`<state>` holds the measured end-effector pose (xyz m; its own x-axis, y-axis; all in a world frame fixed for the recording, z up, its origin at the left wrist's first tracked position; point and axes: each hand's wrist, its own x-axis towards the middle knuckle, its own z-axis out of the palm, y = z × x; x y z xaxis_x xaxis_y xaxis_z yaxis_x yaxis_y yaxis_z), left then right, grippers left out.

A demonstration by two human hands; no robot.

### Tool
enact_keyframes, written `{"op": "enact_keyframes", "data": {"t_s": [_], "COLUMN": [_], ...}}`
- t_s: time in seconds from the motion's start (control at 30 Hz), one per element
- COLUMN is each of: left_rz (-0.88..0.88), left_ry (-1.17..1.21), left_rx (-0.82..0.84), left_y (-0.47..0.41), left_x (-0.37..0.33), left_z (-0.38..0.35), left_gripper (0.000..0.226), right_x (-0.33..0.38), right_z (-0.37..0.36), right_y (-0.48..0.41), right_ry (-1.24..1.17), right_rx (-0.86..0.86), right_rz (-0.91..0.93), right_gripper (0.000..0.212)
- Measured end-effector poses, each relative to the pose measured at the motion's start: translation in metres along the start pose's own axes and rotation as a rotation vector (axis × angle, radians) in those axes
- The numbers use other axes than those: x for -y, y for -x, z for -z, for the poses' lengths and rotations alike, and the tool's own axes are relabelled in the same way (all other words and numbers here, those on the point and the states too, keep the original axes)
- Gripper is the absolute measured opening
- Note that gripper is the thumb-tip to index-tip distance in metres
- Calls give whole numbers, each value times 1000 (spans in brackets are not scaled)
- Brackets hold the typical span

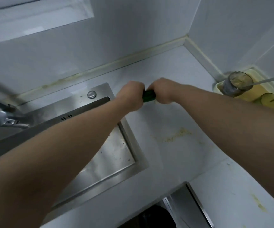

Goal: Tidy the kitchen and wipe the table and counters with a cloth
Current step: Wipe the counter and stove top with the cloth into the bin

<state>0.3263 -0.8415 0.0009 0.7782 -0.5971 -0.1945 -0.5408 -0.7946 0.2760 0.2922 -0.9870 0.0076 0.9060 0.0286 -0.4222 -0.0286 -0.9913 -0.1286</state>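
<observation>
A dark green cloth (148, 95) is bunched into a tight roll between my two fists, just above the counter near the sink's far right corner. My left hand (130, 97) is closed around its left end and my right hand (163, 91) around its right end. Only a short green strip shows between the fists. The pale grey counter (174, 122) below carries a yellowish smear of crumbs (175, 135) to the right of the sink.
A steel sink (116, 155) with a lid or drain panel lies at lower left, its tap (3, 119) at the far left. At right stands a cream tray (254, 94) with a dirty glass and spoon (236, 84) and a yellow-green round item (273, 102). Tiled walls close the corner.
</observation>
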Motion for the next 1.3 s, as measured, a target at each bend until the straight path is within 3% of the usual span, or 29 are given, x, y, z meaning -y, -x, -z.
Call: {"op": "enact_keyframes", "data": {"t_s": [0.23, 0.53, 0.83, 1.0, 1.3], "left_rz": [197, 230, 167, 103, 160], "left_ry": [-8, 60, 79, 106, 170], "left_rx": [-200, -213, 42, 35, 127], "left_y": [-62, -105, -76, -16, 94], "left_x": [105, 150, 123, 77, -4], "left_z": [29, -15, -6, -30, -69], "left_gripper": [32, 25, 9, 11, 3], "right_x": [55, 75, 57, 44, 36], "right_z": [37, 26, 21, -12, -75], "right_y": [-137, -197, -140, -73, 46], "right_ry": [-15, 174, 259, 260, 291], "right_rx": [-201, -114, 31, 43, 76], "right_rz": [138, 154, 160, 190, 214], "right_gripper": [36, 28, 25, 36, 34]}}
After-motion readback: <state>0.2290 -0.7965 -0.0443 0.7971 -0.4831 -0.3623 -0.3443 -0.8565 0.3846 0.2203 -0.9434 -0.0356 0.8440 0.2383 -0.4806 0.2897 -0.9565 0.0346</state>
